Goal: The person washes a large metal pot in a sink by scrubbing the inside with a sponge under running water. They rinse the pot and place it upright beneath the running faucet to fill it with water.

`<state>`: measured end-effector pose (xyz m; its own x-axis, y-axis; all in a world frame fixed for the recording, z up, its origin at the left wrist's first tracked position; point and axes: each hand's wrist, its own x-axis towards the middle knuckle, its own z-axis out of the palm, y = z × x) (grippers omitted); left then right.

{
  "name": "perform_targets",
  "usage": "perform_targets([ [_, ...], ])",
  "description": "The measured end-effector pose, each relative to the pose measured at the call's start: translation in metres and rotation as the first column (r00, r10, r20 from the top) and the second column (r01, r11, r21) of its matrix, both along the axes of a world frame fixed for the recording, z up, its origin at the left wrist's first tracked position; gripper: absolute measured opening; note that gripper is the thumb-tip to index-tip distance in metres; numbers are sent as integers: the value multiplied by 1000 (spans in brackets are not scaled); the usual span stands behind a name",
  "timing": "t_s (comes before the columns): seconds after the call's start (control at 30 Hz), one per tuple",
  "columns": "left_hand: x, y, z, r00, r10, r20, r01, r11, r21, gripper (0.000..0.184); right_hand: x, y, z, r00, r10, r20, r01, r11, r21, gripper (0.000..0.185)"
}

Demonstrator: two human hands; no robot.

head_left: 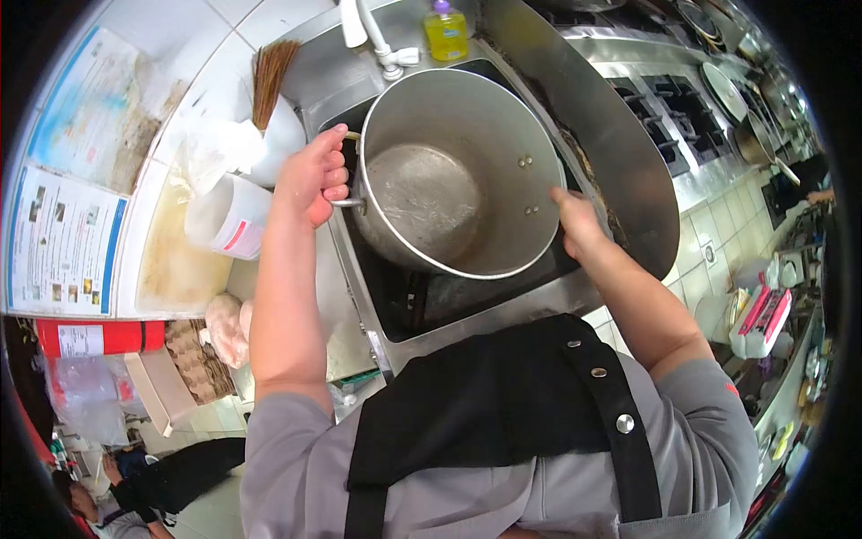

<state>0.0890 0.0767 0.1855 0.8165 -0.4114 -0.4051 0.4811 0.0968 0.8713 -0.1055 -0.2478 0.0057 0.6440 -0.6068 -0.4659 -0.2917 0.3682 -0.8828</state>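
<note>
A large, deep aluminium stock pot is tilted over the sink, its mouth facing me. Its inside holds no food, and the bottom looks dull and stained. My left hand is closed round the metal loop handle on the pot's left side. At the right side, my right hand grips the pot by its edge, thumb near the rim. The fingers of that hand are mostly hidden behind the pot wall, so I cannot tell whether they hold the second handle.
A white tap and a yellow soap bottle stand behind the sink. To the left are a straw brush and a white plastic container. A metal splash wall separates the sink from gas burners. Another person is at lower left.
</note>
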Motion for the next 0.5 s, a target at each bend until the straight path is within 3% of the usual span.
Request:
perform_targets([
  [0.13, -45, -25, 34, 983, -109, 149, 99, 993, 71, 24, -33, 11, 21, 957, 225, -185, -205, 971, 124, 44],
  [0.3, -97, -47, 74, 897, -267, 352, 196, 954, 226, 18, -33, 9, 7, 876, 438, -200, -396, 892, 220, 30],
  [0.37, -117, -55, 81, 821, -345, 456, 193, 918, 347, 19, -23, 10, -1, 836, 505, -216, -447, 854, 267, 30],
  [0.5, -153, -65, 70, 531, -505, 680, 213, 857, 469, 17, 0, 26, -42, 826, 534, -178, -428, 801, 419, 28],
])
